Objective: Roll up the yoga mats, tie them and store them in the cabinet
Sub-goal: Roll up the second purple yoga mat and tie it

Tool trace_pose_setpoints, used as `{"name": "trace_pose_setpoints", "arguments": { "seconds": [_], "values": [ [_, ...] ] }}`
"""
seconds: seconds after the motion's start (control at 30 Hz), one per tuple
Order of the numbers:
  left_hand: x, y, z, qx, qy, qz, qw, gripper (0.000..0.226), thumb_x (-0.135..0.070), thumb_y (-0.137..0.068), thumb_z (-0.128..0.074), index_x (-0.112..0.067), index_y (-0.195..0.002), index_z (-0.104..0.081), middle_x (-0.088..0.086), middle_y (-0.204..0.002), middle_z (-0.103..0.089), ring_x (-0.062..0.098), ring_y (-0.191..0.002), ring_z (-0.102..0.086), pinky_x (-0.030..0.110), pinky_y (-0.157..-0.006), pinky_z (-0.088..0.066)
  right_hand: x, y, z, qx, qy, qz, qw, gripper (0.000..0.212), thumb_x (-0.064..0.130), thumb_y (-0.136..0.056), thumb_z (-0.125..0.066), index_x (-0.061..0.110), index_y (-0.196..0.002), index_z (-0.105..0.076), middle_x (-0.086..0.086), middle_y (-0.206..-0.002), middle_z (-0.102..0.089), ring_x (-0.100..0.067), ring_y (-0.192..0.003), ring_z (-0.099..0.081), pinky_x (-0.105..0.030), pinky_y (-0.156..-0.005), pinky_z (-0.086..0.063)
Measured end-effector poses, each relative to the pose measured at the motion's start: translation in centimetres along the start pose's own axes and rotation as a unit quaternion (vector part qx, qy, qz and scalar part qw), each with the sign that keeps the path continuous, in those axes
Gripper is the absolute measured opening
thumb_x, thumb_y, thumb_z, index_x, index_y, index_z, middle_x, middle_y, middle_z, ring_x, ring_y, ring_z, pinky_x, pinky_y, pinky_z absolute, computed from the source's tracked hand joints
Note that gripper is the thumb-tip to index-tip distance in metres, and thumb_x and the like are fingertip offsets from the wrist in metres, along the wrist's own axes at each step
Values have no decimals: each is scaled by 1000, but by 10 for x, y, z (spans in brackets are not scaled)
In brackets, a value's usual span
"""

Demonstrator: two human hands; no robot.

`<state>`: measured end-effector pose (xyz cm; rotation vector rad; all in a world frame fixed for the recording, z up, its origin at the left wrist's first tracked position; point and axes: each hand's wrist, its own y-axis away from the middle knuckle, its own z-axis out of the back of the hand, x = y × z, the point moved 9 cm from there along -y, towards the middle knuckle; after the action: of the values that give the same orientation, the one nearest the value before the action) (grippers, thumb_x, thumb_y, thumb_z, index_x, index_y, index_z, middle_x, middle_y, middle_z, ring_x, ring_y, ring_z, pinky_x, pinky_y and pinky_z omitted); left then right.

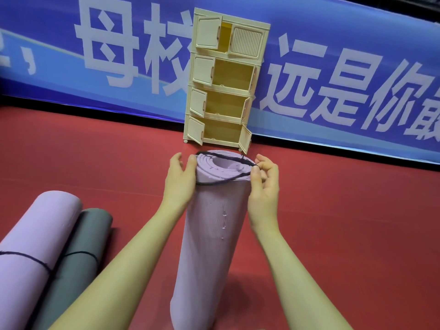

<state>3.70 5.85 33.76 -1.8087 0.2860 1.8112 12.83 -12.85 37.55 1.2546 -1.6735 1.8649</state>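
— Where was the mat? 
— The lilac rolled mat [209, 234] stood on end on the red floor, in front of the open cabinet [223, 79]. The left hand [181, 179] cupped its top edge, fingers relaxed. 
— And the right hand [264, 184]? 
— It pinched the dark cord [223, 157] looped over the rim. Soft, light foam, likely springy; best gripped around the middle.

Near end of the rolled lilac mat [209, 234] lost below the bottom edge. Two tied rolls, lilac [35, 246] and grey [78, 258], cropped at the left and bottom. Cord [221, 182] partly hidden behind the left hand [179, 179] and under the right hand's [264, 186] thumb. Banner [333, 75] lettering clipped at both sides. Cabinet [222, 79] shelf depths too dim to read.
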Motion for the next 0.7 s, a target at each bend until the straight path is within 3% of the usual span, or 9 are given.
{"name": "trace_pose_setpoints", "arguments": {
  "seconds": [0.07,0.13,0.2,0.27,0.33,0.37,0.47,0.6,0.7],
  "values": [
    [12,0,-2,2,19,50,999,66,-57,-91,-41,-10,-138,-43,10,-137,-50,25,-124,-47,39,-104,-37,4,2,4,-14,-14,4,1000,4,22,-89,-46,24,-91,-49,-8,-127,-47,4,-107,-50,-10,-92,-36],
    [12,4,0,-9,18,43,999,66,-61,-87,-38,-8,-122,-57,10,-122,-61,29,-114,-54,37,-92,-42,7,4,6,-27,0,13,1000,5,20,-89,-46,24,-88,-48,-5,-123,-45,7,-107,-48,-6,-90,-33],
    [1,13,9,-58,36,-21,997,40,-41,-95,-48,-9,-113,-63,5,-111,-66,19,-103,-59,25,-83,-43,6,7,7,-46,42,18,998,7,21,-89,-47,28,-86,-47,7,-114,-42,-2,-108,-47,-7,-89,-32],
    [-12,21,15,-83,88,-73,990,25,-23,-93,-60,-14,-116,-62,-1,-109,-67,4,-96,-61,12,-83,-43,2,11,11,-68,57,5,996,10,22,-91,-47,31,-88,-45,9,-105,-41,1,-99,-46,-8,-84,-33],
    [-14,23,17,-91,138,-83,983,25,-17,-89,-65,-18,-115,-62,-2,-107,-68,5,-93,-63,16,-86,-48,1,14,15,-77,49,0,996,18,15,-96,-49,32,-91,-45,0,-106,-47,7,-95,-46,-5,-80,-33],
    [-13,23,19,-100,157,-76,980,24,-15,-88,-66,-20,-111,-63,0,-106,-69,9,-93,-64,21,-86,-50,0,15,17,-81,38,0,996,20,12,-97,-48,32,-93,-45,-8,-109,-51,1,-99,-49,-5,-80,-35],
    [-4,23,23,-119,193,-57,972,16,-12,-88,-66,-24,-100,-67,5,-98,-72,16,-87,-66,30,-83,-55,-10,20,26,-99,8,-20,995,18,12,-99,-47,30,-95,-47,-17,-115,-56,-20,-103,-54,-12,-82,-41],
    [3,26,18,-113,168,-55,978,7,-15,-88,-65,-20,-89,-70,-2,-85,-71,6,-77,-62,22,-74,-49,-37,29,38,-140,-13,-90,986,14,13,-100,-47,26,-94,-49,1,-95,-55,1,-81,-51,-17,-77,-41],
    [10,20,15,-97,157,-51,982,4,-21,-89,-65,-22,-86,-66,-4,-87,-68,6,-81,-60,24,-77,-48,-54,31,40,-145,-27,-124,981,11,16,-100,-47,25,-93,-50,-13,-103,-60,-10,-89,-53,-38,-87,-45]
  ]
}}
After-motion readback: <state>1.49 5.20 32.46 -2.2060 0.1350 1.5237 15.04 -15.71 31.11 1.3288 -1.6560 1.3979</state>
